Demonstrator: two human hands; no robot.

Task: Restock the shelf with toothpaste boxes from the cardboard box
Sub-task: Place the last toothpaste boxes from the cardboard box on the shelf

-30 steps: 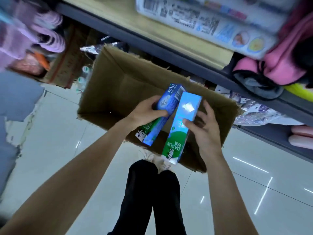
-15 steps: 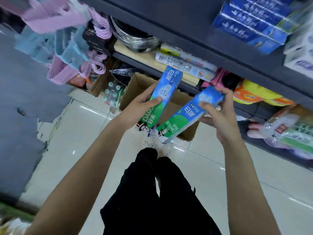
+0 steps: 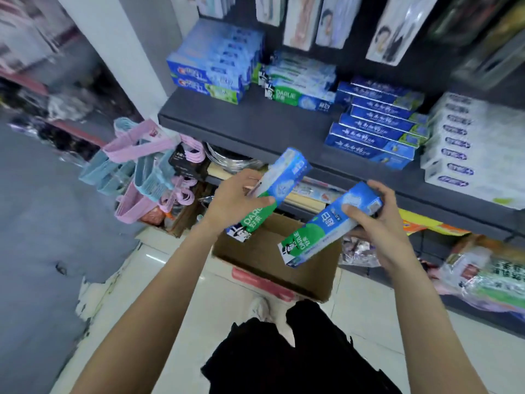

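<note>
The left hand (image 3: 235,196) gripped one toothpaste box (image 3: 274,191), its fingers curled round the middle and the thumb pressed across the glossy blue-and-green face. The box was a long, narrow carton, tilted with its blue end raised toward the shelf (image 3: 255,123) and its green end pointing down. The right hand (image 3: 380,220) held a second toothpaste box (image 3: 326,226) of the same print, fingers wrapped over its upper blue end and thumb laid on the front, the carton slanting down to the left. The two cartons were apart, both above the open cardboard box (image 3: 272,260), a plain brown corrugated carton standing on the pale, shiny tiled floor (image 3: 176,280) just below the shelf.

The shelf was a flat, dark, matte board. On it lay stacked cartons: a blue-and-green stack (image 3: 213,72) at the left, a matching green-and-white stack (image 3: 298,86) beside it, dark blue boxes (image 3: 377,123) stepped like stairs, and white boxes (image 3: 466,149) at the right. Pink and pale blue plastic hangers (image 3: 142,166) hung in a bunch at the left, below the shelf's edge. Black trousers (image 3: 284,354) and a light shoe (image 3: 261,308) showed at the bottom.
</note>
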